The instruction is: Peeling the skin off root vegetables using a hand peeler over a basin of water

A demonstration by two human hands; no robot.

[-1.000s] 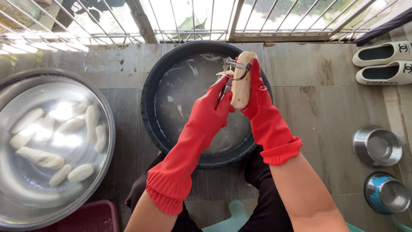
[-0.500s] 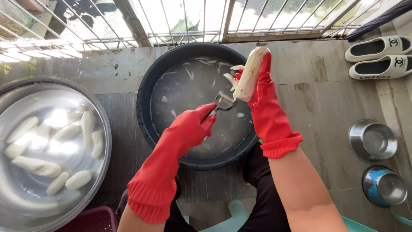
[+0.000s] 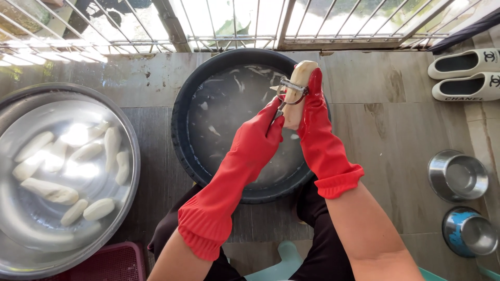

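**Red rubber gloves peeling a pale root over a black basin**

Red rubber covers both your hands up past the wrists. Your right hand has its grip clenched around a pale, peeled, oblong root vegetable, holding it nearly upright above the far right rim of a round black plastic basin. Your left hand is closed on the handle of a small metal peeler, whose blade rests against the upper part of the root.

The basin sits on the grey tiled floor directly in front of your knees. It holds cloudy water with thin pale strips of peel floating in it.

To your left, well apart from the basin, stands a large round shiny metal bowl filled with water and several peeled white roots. A dark red plastic crate shows just below that bowl.

To your right, two small steel bowls rest on the floor, one behind the other. Farther off, at the right edge, lies a pair of white slippers. A metal railing runs along the far edge of the floor.
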